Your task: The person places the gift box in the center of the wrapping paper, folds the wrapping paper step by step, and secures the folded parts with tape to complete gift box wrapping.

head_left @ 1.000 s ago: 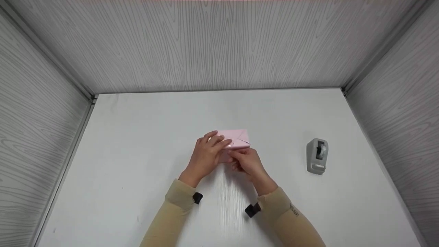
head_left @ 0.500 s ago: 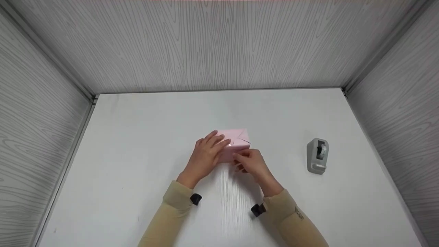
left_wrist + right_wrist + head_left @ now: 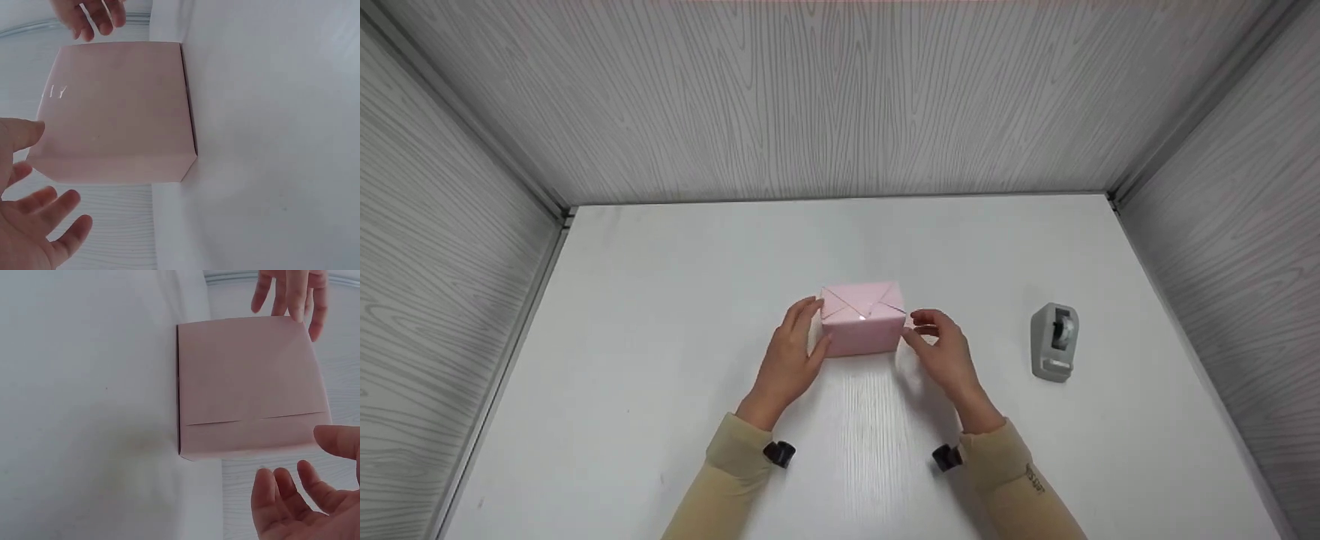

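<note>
A pink box (image 3: 864, 336), with crossing fold lines on its top, stands on the white table (image 3: 697, 255). At its left side is my left hand (image 3: 789, 356); the thumb lies by the near left edge and the fingers are spread along the side. My right hand (image 3: 949, 352) is by the right side, its fingers loosely bent and holding nothing. In the left wrist view the left thumb overlaps the edge of the box (image 3: 112, 101), while the other fingers are apart from it. A slit crosses the box (image 3: 253, 371) face in the right wrist view.
A grey tape dispenser (image 3: 1053, 342) with a roll in it stands on the right part of the table. Grey wood-grain panels (image 3: 840, 97) enclose the table at the back and both sides.
My left hand has come off the box's top to its left side. The right hand has drawn away from the near face to the right side. The box stays in place.
</note>
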Demonstrator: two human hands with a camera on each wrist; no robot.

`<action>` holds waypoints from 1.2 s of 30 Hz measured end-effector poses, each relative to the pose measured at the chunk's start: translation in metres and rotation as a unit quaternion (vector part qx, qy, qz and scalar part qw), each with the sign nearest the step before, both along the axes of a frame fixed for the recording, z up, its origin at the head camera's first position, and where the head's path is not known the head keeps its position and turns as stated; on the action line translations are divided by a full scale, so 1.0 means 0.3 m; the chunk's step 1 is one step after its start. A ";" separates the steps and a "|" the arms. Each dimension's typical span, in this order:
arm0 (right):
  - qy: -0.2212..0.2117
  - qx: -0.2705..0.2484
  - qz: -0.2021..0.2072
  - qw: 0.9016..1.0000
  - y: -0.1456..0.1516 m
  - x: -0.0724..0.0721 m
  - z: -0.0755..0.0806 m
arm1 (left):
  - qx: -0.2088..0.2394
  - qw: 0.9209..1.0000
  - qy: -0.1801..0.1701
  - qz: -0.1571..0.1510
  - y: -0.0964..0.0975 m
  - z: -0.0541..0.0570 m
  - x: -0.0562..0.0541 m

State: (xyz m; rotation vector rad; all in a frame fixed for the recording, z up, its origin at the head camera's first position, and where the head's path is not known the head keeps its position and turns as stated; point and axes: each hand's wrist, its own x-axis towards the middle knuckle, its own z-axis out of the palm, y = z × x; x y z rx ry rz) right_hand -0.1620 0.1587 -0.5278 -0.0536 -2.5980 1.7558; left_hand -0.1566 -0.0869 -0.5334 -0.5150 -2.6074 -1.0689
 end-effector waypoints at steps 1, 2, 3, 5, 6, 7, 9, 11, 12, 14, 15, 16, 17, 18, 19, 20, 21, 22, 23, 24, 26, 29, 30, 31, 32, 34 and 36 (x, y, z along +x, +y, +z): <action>0.008 0.001 0.010 1.000 0.001 -0.003 -0.006 | 0.007 1.000 -0.020 0.004 0.001 -0.003 0.004; 0.015 -0.001 0.022 1.000 0.002 -0.005 -0.011 | 0.014 0.999 -0.037 0.005 0.002 -0.006 0.007; 0.019 -0.010 0.036 0.999 0.002 -0.007 -0.015 | 0.023 0.998 -0.052 0.005 0.003 -0.010 0.008; 0.025 -0.031 0.063 0.997 0.002 -0.012 -0.024 | 0.039 0.997 -0.072 0.002 0.005 -0.018 0.008; 0.027 -0.039 0.074 0.996 0.001 -0.014 -0.027 | 0.050 0.996 -0.077 -0.001 0.006 -0.020 0.008; 0.029 -0.044 0.082 0.995 0.001 -0.014 -0.029 | 0.058 0.995 -0.078 -0.002 0.007 -0.023 0.006; 0.026 -0.054 0.087 0.994 0.000 -0.014 -0.028 | 0.070 0.995 -0.076 0.001 0.007 -0.027 0.004; 0.023 -0.054 0.085 0.995 0.000 -0.011 -0.026 | 0.083 0.994 -0.071 0.004 0.007 -0.027 0.002; 0.022 -0.053 0.083 0.995 0.001 -0.009 -0.024 | 0.088 0.994 -0.070 0.007 0.006 -0.026 0.002; 0.021 -0.054 0.081 0.995 0.001 -0.003 -0.019 | 0.094 0.993 -0.067 0.009 0.005 -0.023 0.003; 0.023 -0.053 0.081 0.995 0.002 0.000 -0.017 | 0.096 0.993 -0.066 0.010 0.005 -0.020 0.004; 0.025 -0.052 0.080 0.995 0.002 0.003 -0.016 | 0.099 0.993 -0.065 0.011 0.005 -0.017 0.004; 0.025 -0.050 0.075 0.996 -0.001 0.006 -0.013 | 0.099 0.993 -0.064 0.014 0.005 -0.015 0.004; 0.027 -0.051 0.073 0.996 -0.002 0.009 -0.010 | 0.101 0.993 -0.062 0.016 0.005 -0.012 0.003; 0.029 -0.052 0.071 0.996 -0.003 0.012 -0.009 | 0.100 0.993 -0.062 0.021 0.005 -0.010 0.003; 0.031 -0.053 0.069 0.996 -0.004 0.015 -0.007 | 0.100 0.993 -0.063 0.025 0.004 -0.007 0.002; 0.031 -0.054 0.066 0.996 -0.006 0.017 -0.007 | 0.099 0.993 -0.064 0.030 0.004 -0.006 0.000; 0.031 -0.053 0.062 0.996 -0.007 0.019 -0.008 | 0.100 0.992 -0.067 0.032 0.004 -0.004 -0.002; 0.031 -0.051 0.059 0.996 -0.009 0.020 -0.009 | 0.101 0.992 -0.069 0.034 0.004 -0.004 -0.003; 0.033 -0.050 0.059 0.996 -0.009 0.021 -0.010 | 0.103 0.991 -0.074 0.035 0.005 -0.004 -0.006; 0.034 -0.041 0.059 0.997 -0.012 0.020 -0.013 | 0.105 0.990 -0.085 0.033 0.008 -0.005 -0.011; 0.029 -0.021 0.063 0.997 -0.021 0.011 -0.016 | 0.104 0.989 -0.099 0.024 0.011 -0.009 -0.022; 0.027 -0.016 0.065 0.997 -0.025 0.006 -0.016 | 0.101 0.989 -0.105 0.019 0.012 -0.011 -0.026; 0.022 -0.011 0.066 0.997 -0.029 0.001 -0.016 | 0.097 0.989 -0.111 0.013 0.013 -0.014 -0.030; 0.017 -0.004 0.067 0.998 -0.034 -0.005 -0.017 | 0.091 0.989 -0.119 0.009 0.013 -0.016 -0.035; 0.007 0.009 0.065 0.998 -0.043 -0.018 -0.015 | 0.081 0.987 -0.138 0.000 0.014 -0.019 -0.043; 0.000 0.021 0.059 0.998 -0.053 -0.033 -0.014 | 0.068 0.985 -0.159 -0.004 0.014 -0.023 -0.053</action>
